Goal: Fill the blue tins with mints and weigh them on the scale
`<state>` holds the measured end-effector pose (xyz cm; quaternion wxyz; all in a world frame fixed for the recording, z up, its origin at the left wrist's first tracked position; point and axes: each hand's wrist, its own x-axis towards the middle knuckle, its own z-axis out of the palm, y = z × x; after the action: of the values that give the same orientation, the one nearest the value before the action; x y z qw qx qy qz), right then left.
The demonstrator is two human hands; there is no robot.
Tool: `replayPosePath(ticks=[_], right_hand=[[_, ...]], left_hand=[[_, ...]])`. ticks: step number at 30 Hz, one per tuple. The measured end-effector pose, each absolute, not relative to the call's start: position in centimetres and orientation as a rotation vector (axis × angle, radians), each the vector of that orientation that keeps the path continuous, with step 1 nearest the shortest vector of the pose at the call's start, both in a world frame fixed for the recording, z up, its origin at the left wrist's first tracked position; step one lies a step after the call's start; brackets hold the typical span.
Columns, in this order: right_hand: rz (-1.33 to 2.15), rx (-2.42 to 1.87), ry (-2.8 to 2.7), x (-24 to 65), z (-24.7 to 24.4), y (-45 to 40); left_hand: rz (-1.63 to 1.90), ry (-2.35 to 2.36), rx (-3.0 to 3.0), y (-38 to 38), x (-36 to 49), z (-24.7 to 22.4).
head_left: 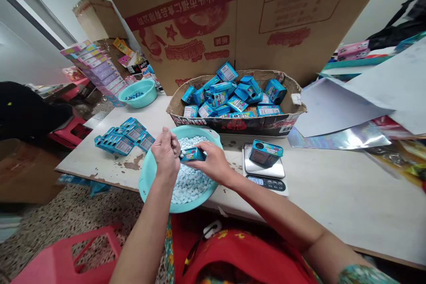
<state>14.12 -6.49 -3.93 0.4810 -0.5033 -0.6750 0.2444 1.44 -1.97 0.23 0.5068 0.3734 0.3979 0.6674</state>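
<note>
At the far left, a pink stool stands on the floor below the bench. On the bench's left end, blue boxes sit close together in a group. Behind them is a small bowl with dark blue pieces in it. Next comes the basin, turquoise, at the bench's front edge, holding many pale pellets. Above it, the left hand is clenched; what it may have inside cannot be told. It is right by the end of the held box, where some pellets show. The right hand grasps that box from its other end, tilted over the basin. Behind the basin, a low carton carries a loose heap of more blue boxes, with tall cardboard behind it. Right of the basin, a scale bears one box, its display lit. Farther right, loose sheets lie overlapping.
</note>
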Motion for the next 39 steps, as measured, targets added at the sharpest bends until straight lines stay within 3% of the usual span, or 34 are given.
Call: replayPosePath(ticks=[5,13,18,25,34,39], right_hand=[[0.627,-1.240,-1.652,13.4,-5.0,-5.4],[0.734,-1.130,-1.397,16.9,-2.9,-7.6],[0.637,-1.153,-1.079,25.2,-0.5,-12.6],[0.178,-1.445,-0.841,36.6,-3.0,-19.0],[0.327,-1.616,-0.663,38.5,-8.6,-22.2],[0.358,-1.591,-0.630,38.7,-8.8,-22.0]], left_hand=[[1.577,0.984,0.854,-1.1,1.2,-0.7],[1.518,0.904,0.690,-0.2,-3.0,2.0],[1.002,1.245,0.503,0.6,-4.5,-2.3],[0.621,1.298,0.984,-0.6,-3.2,-5.2],[0.532,1.259,1.184,1.5,3.6,-2.1],[0.228,1.505,1.924,3.0,3.0,-2.6]])
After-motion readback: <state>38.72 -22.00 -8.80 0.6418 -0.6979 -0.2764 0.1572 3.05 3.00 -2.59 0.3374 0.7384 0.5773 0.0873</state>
